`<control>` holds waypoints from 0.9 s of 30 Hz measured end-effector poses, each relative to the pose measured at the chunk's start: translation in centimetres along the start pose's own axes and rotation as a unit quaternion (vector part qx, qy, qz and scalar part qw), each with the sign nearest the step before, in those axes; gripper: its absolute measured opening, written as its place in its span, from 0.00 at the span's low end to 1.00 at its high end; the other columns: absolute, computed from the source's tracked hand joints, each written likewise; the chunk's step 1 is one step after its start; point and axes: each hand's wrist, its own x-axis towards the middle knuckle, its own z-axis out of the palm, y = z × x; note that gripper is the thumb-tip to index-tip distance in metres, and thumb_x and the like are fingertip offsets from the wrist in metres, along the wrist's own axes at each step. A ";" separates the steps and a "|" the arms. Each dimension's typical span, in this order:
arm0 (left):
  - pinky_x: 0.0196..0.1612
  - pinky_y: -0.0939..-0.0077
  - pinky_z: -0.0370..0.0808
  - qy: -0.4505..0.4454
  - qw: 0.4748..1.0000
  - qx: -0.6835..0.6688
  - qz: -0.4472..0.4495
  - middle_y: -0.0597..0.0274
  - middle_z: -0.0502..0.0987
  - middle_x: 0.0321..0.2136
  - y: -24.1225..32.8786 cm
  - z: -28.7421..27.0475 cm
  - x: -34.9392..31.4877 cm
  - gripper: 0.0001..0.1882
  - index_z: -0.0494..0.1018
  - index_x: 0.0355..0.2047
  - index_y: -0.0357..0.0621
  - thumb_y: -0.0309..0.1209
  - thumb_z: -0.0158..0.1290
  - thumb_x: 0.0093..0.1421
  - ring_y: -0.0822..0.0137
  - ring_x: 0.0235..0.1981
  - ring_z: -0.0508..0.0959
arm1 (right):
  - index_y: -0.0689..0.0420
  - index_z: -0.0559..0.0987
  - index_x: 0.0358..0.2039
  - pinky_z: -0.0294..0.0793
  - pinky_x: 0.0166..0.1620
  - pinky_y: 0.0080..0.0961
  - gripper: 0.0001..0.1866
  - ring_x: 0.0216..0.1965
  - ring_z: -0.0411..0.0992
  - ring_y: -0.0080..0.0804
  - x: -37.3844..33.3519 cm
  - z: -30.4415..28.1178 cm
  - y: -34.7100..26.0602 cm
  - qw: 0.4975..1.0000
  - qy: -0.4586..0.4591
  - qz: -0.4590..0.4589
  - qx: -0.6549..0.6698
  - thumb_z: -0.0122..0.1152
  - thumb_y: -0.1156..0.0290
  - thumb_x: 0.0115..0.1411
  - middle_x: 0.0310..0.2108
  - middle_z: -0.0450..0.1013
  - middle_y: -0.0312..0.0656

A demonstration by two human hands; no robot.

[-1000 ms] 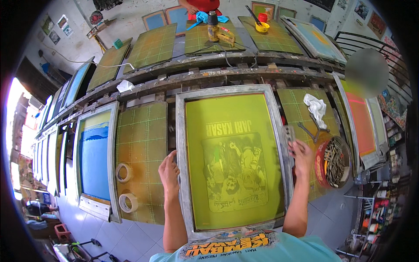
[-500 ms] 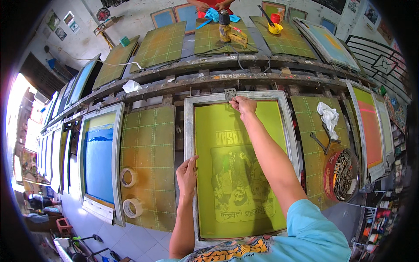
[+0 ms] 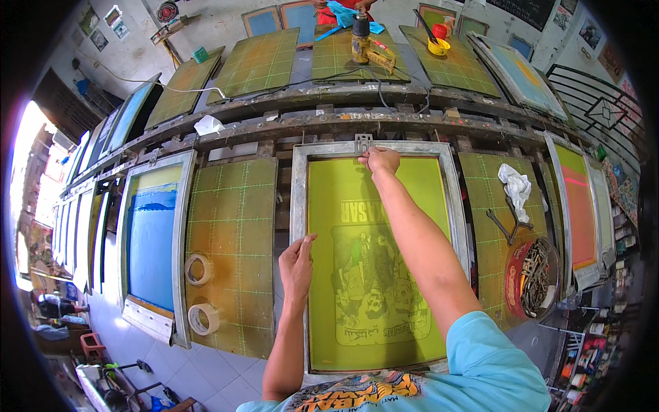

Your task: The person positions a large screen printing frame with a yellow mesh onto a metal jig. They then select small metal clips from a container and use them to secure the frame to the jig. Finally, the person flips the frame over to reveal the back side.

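A screen-printing frame [image 3: 300, 206] with a grey rim and yellow-green mesh [image 3: 377, 275] lies in front of me. Its mesh bears an upside-down picture and lettering. At the middle of the far rim sits a small slotted metal bracket [image 3: 364, 141]. My right hand [image 3: 382, 162] reaches across the mesh, its fingertips pinched at the bracket's lower end; they partly cover it. My left hand [image 3: 296, 268] is closed at the left rim, fingers curled over it and the index fingertip reaching the mesh edge. The underside of that grip is hidden.
Left stand a board with two tape rolls [image 3: 204, 320] and a blue-inked screen [image 3: 152, 247]. Right, a board carries a crumpled white cloth [image 3: 515, 184], a wrench [image 3: 498, 223] and a round tin of bolts [image 3: 532, 278]. Beyond the rail lie a heat gun [image 3: 364, 48] and a person's hands.
My right hand has shifted slightly left and down at the bracket, which shows more of its slots. My left hand has moved a little up along the rim. The view has tilted slightly.
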 end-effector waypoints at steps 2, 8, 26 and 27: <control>0.21 0.77 0.58 0.006 0.993 0.076 0.085 0.73 0.64 0.16 -0.4 0.9 2.2 0.16 0.82 0.44 0.35 0.37 0.54 0.69 0.80 0.17 0.59 | 0.67 0.75 0.43 0.75 0.20 0.25 0.09 0.22 0.81 0.35 -0.4 0.2 0.3 1.000 -0.003 -0.024 -0.014 0.59 0.76 0.65 0.30 0.81 0.49; 0.31 0.63 0.74 -0.058 0.929 0.344 0.120 0.47 0.79 0.22 5.2 7.4 12.9 0.22 0.81 0.50 0.44 0.45 0.59 0.61 0.58 0.24 0.78 | 0.62 0.76 0.44 0.79 0.28 0.28 0.10 0.20 0.81 0.34 0.1 -2.4 0.1 0.985 -0.004 -0.087 -0.148 0.60 0.73 0.64 0.27 0.82 0.45; 0.50 0.52 0.77 -0.186 0.807 0.514 0.224 0.44 0.82 0.42 3.7 16.3 24.8 0.44 0.67 0.66 0.62 0.63 0.62 0.52 0.43 0.46 0.81 | 0.59 0.78 0.57 0.77 0.39 0.38 0.24 0.30 0.81 0.43 4.1 -6.3 -1.2 0.870 -0.159 -0.292 -0.363 0.64 0.63 0.62 0.23 0.80 0.48; 0.50 0.52 0.77 -0.185 0.810 0.512 0.218 0.44 0.82 0.42 4.1 16.9 24.5 0.43 0.67 0.66 0.62 0.62 0.62 0.53 0.43 0.46 0.81 | 0.59 0.78 0.57 0.77 0.39 0.38 0.24 0.30 0.81 0.44 5.3 -6.6 -1.4 0.860 -0.172 -0.298 -0.377 0.64 0.63 0.62 0.23 0.80 0.48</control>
